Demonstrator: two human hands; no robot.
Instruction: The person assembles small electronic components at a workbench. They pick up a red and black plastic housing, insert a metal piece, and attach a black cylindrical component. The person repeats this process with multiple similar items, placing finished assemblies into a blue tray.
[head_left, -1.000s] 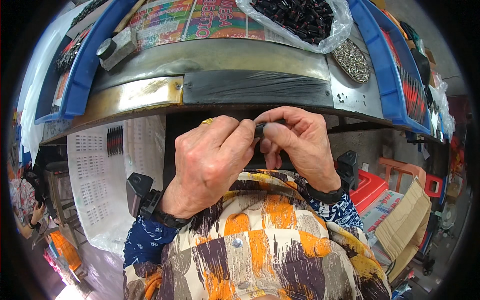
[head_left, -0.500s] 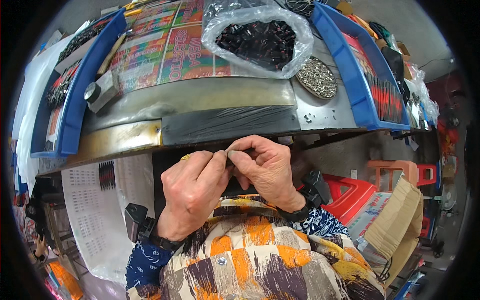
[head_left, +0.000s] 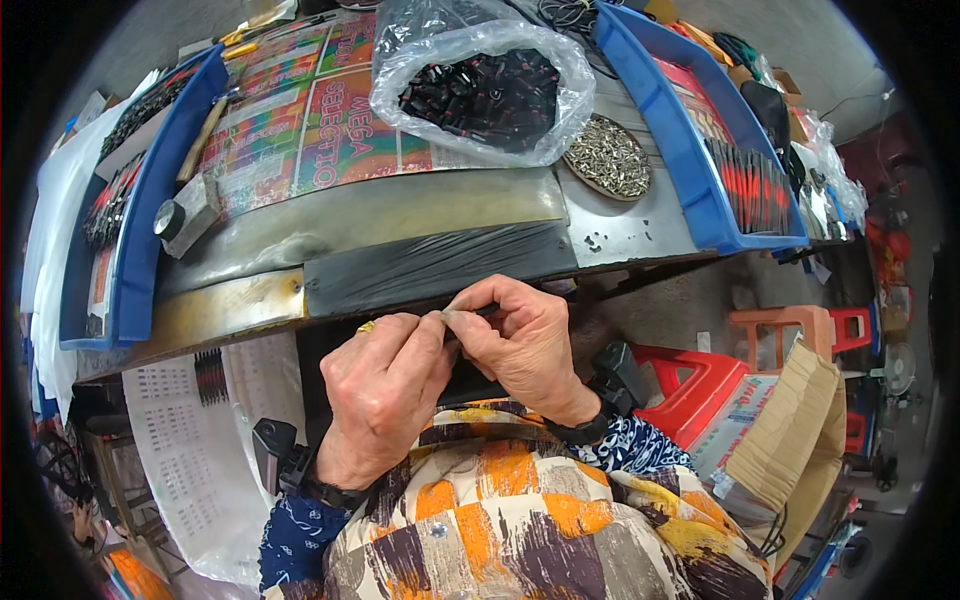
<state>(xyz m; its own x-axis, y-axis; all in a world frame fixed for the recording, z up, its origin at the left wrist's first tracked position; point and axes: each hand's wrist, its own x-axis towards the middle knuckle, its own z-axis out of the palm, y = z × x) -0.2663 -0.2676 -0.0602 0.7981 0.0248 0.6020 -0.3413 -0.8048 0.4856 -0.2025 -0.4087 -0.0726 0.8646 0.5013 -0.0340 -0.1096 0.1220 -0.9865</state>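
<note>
Just off the near edge of the bench, my left hand [head_left: 383, 385] and my right hand [head_left: 522, 345] meet fingertip to fingertip, both closed in a pinch. A bit of something small and dark [head_left: 488, 310] shows between the fingers of my right hand. Whatever lies between the left fingertips is too covered to name. Beyond the hands, a clear plastic bag [head_left: 578, 95] stands open on the bench, full of small black pieces [head_left: 480, 95] with red marks. Beside it sits a round dish heaped with tiny silvery metal parts [head_left: 610, 158].
Blue trays flank the bench: the left one [head_left: 140, 290] holds dark parts, the right one [head_left: 715, 215] red-and-black strips. A metal block [head_left: 195, 215] stands near the left tray. A black strip [head_left: 440, 255] covers part of the bench edge. Right of me are a red stool [head_left: 690, 400] and cardboard [head_left: 785, 420].
The view has shifted slightly, so the bench things sit further left. My hands stay pinched together, with a small finger shift; a dark bit now shows in the right fingers.
</note>
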